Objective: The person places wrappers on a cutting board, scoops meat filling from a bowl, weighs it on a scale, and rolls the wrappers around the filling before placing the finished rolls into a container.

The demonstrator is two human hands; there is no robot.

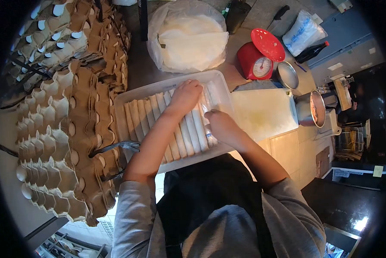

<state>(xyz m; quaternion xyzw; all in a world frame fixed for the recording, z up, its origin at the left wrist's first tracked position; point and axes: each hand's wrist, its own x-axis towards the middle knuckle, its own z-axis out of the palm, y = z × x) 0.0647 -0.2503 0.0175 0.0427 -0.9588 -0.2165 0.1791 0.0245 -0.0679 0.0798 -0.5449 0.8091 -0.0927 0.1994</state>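
Light pressure should suit the pale rolls [188,135], rowed in the plastic container [228,94], with the clear film [205,103] by its right edge kept flat. Left hand [187,96] palm-down, fingers bent near the far edge; right hand [224,127] side-on by the right edge, thumb at the film. Hands close but apart; can't tell whether either grips.

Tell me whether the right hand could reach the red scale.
Probably yes: the right hand need only clear the rim of the plastic tub; nothing tall appears to stand between that hand and the red scale.
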